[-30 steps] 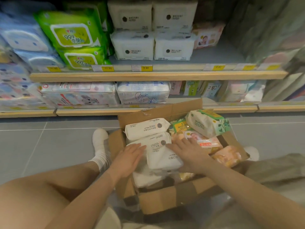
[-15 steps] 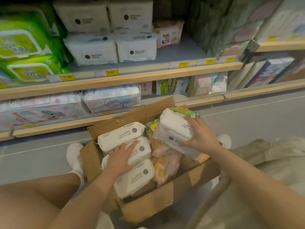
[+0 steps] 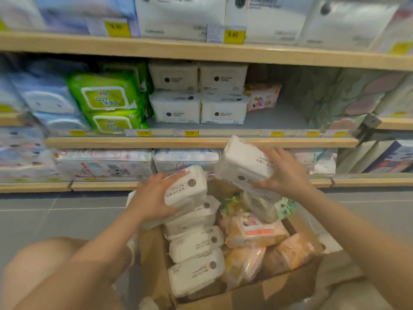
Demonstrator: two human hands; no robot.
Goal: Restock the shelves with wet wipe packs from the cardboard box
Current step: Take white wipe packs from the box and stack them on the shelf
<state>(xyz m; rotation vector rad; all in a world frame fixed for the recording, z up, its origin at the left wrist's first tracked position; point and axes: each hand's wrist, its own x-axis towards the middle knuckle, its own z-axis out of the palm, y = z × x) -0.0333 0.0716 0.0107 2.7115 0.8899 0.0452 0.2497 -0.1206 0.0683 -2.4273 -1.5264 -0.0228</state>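
An open cardboard box [image 3: 279, 289] stands on the floor before me, holding several white wet wipe packs [image 3: 196, 245] on its left side and orange baby wipe packs [image 3: 257, 231] on its right. My left hand [image 3: 152, 200] grips a white pack [image 3: 186, 189] lifted above the box's far left corner. My right hand [image 3: 283, 173] holds a second, larger white pack [image 3: 243, 166], raised higher, just below the middle shelf's edge [image 3: 201, 142]. On that shelf stand stacked white packs [image 3: 199, 95] with bare grey shelf [image 3: 277, 118] to their right.
Green wipe packs [image 3: 107, 99] and blue packs [image 3: 44, 97] fill the middle shelf's left. An orange baby pack [image 3: 261, 97] sits at its back. The lowest shelf [image 3: 102, 186] holds flat packs. Grey tiled floor [image 3: 55, 215] lies left of the box; my bare knee [image 3: 38, 271] is at lower left.
Both hands have risen out of the box, each with a white pack. My view has tilted up toward the shelves, and the right-hand pack now nears the middle shelf's edge.
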